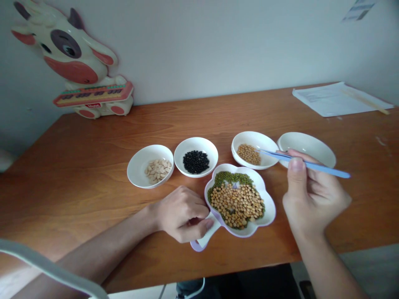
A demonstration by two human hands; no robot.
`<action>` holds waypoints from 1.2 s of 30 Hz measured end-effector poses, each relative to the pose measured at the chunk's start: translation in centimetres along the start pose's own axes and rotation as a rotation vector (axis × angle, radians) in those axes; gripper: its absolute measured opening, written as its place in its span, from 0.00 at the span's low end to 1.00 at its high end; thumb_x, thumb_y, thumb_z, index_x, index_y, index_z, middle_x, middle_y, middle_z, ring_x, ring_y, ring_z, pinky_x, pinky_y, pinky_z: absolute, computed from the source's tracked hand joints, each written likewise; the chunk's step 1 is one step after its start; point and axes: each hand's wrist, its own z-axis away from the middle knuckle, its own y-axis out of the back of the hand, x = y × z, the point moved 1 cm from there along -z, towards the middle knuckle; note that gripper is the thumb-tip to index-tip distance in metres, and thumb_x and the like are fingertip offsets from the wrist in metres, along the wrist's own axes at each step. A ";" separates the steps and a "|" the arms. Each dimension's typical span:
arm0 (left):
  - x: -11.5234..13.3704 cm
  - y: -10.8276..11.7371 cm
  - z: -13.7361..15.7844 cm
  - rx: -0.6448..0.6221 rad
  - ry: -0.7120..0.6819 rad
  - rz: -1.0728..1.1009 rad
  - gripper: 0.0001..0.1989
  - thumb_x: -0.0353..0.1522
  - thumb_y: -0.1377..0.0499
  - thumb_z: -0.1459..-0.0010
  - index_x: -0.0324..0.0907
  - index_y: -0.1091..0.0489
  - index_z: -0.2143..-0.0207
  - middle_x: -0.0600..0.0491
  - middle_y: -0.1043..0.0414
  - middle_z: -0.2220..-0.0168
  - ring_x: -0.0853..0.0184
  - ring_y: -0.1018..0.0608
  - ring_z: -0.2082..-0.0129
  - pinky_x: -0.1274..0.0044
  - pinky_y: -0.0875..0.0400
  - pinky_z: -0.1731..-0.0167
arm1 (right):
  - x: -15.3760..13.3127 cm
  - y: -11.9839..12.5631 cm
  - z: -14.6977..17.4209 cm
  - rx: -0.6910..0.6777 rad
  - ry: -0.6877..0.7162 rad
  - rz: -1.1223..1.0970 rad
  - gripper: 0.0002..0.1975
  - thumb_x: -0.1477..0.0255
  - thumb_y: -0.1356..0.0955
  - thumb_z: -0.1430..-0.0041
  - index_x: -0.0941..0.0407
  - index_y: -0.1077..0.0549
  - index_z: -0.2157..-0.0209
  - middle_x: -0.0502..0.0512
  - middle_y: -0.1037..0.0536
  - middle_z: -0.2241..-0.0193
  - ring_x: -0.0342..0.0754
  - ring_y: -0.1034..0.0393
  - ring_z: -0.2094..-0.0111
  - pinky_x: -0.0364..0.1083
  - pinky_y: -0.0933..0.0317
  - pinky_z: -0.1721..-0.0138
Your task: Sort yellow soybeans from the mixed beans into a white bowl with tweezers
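My left hand (188, 216) is closed around the handle of a white and lilac flower-shaped dish (268, 209). Tan soybeans (237, 203) lie in it, with green mung beans (222, 177) along the far side and edges. My right hand (313, 191) pinches blue tweezers (327, 169), whose tips reach into a white bowl (269, 146) of small tan beans (248, 154). Whether the tips hold a bean is too small to tell. Another white bowl (318, 147) stands behind my right fingers, which partly hide its inside.
To the left stand a white bowl (135, 168) of pale flat seeds (158, 170) and a white bowl (196, 143) of black beans (195, 162). A cow-shaped toy keyboard (93, 93) is at the back left. Paper sheets (333, 99) and a thin stick (370, 104) lie at the back right.
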 end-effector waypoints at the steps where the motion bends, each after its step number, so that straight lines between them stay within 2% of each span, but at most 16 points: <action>1: 0.0 0.0 0.0 -0.002 0.002 0.001 0.19 0.30 0.46 0.34 0.45 0.44 0.80 0.57 0.34 0.83 0.70 0.33 0.83 0.70 0.45 0.80 | -0.3 -0.1 0.0 0.042 -0.028 0.006 0.16 0.71 0.32 0.29 0.50 0.21 0.43 0.56 0.15 0.51 0.54 0.18 0.53 0.53 0.24 0.50; 3: 0.0 0.0 0.0 -0.003 0.005 0.005 0.19 0.30 0.46 0.34 0.45 0.44 0.80 0.57 0.35 0.83 0.71 0.34 0.83 0.70 0.45 0.80 | -1.1 -0.5 -0.2 -0.055 0.016 -0.022 0.12 0.73 0.29 0.33 0.49 0.18 0.50 0.53 0.14 0.57 0.52 0.18 0.58 0.51 0.24 0.55; 4: 0.0 0.0 0.0 -0.002 0.007 0.007 0.19 0.30 0.46 0.34 0.45 0.44 0.80 0.57 0.34 0.83 0.71 0.34 0.83 0.71 0.45 0.80 | -1.6 -0.8 -0.3 -0.159 0.072 -0.054 0.12 0.75 0.28 0.34 0.49 0.18 0.52 0.52 0.13 0.58 0.51 0.18 0.59 0.50 0.24 0.57; 6: 0.1 0.0 0.0 -0.002 0.009 0.004 0.19 0.30 0.46 0.34 0.44 0.44 0.80 0.57 0.34 0.83 0.71 0.34 0.83 0.71 0.46 0.80 | -2.4 -1.2 -0.6 -0.339 0.196 -0.127 0.12 0.77 0.28 0.36 0.49 0.18 0.53 0.51 0.13 0.59 0.50 0.18 0.61 0.50 0.24 0.59; 8: 0.1 0.0 0.0 -0.004 0.011 -0.003 0.20 0.30 0.47 0.33 0.44 0.43 0.80 0.56 0.34 0.83 0.71 0.33 0.83 0.71 0.45 0.80 | -2.9 -1.5 -0.9 -0.458 0.268 -0.181 0.12 0.78 0.28 0.36 0.50 0.18 0.54 0.50 0.13 0.60 0.48 0.20 0.64 0.50 0.25 0.61; 10: 0.1 0.0 0.0 -0.005 0.012 -0.010 0.20 0.31 0.47 0.33 0.44 0.43 0.80 0.56 0.33 0.83 0.71 0.33 0.83 0.71 0.45 0.80 | -3.1 -1.6 -1.1 -0.530 0.282 -0.191 0.12 0.78 0.28 0.35 0.50 0.18 0.54 0.50 0.12 0.61 0.47 0.21 0.66 0.49 0.26 0.63; 14: 0.1 0.0 0.1 0.000 0.014 -0.010 0.19 0.30 0.46 0.34 0.44 0.43 0.80 0.56 0.33 0.83 0.70 0.32 0.83 0.70 0.44 0.80 | -2.9 -1.7 -1.3 -0.607 0.276 -0.185 0.11 0.76 0.29 0.33 0.50 0.18 0.53 0.50 0.13 0.59 0.46 0.20 0.63 0.49 0.25 0.59; 20: 0.1 0.0 0.1 0.003 0.002 -0.013 0.19 0.30 0.47 0.33 0.45 0.43 0.80 0.56 0.33 0.83 0.69 0.31 0.83 0.70 0.44 0.80 | -2.8 -1.8 -1.2 -0.625 0.257 -0.180 0.11 0.75 0.29 0.33 0.49 0.17 0.53 0.51 0.13 0.59 0.47 0.19 0.61 0.49 0.24 0.57; 29: 0.1 0.0 0.0 -0.001 0.004 -0.004 0.19 0.30 0.46 0.33 0.45 0.43 0.79 0.56 0.33 0.83 0.70 0.32 0.83 0.70 0.45 0.80 | -2.9 -1.9 -1.3 -0.599 0.251 -0.181 0.11 0.76 0.29 0.33 0.50 0.17 0.54 0.51 0.13 0.61 0.46 0.19 0.63 0.48 0.24 0.58; 33: 0.1 0.0 0.0 -0.004 0.005 -0.013 0.19 0.30 0.47 0.33 0.45 0.43 0.79 0.56 0.33 0.83 0.70 0.32 0.83 0.70 0.45 0.80 | -2.9 -1.8 -1.0 -0.508 0.243 -0.161 0.11 0.76 0.28 0.34 0.49 0.17 0.54 0.51 0.13 0.63 0.47 0.20 0.65 0.48 0.24 0.62; 36: 0.1 0.0 0.0 -0.009 0.011 -0.007 0.19 0.30 0.47 0.33 0.45 0.43 0.80 0.56 0.33 0.83 0.69 0.32 0.83 0.71 0.45 0.81 | -2.6 -1.4 -0.7 -0.338 0.244 -0.093 0.15 0.79 0.28 0.36 0.47 0.17 0.52 0.51 0.13 0.60 0.50 0.19 0.62 0.52 0.24 0.59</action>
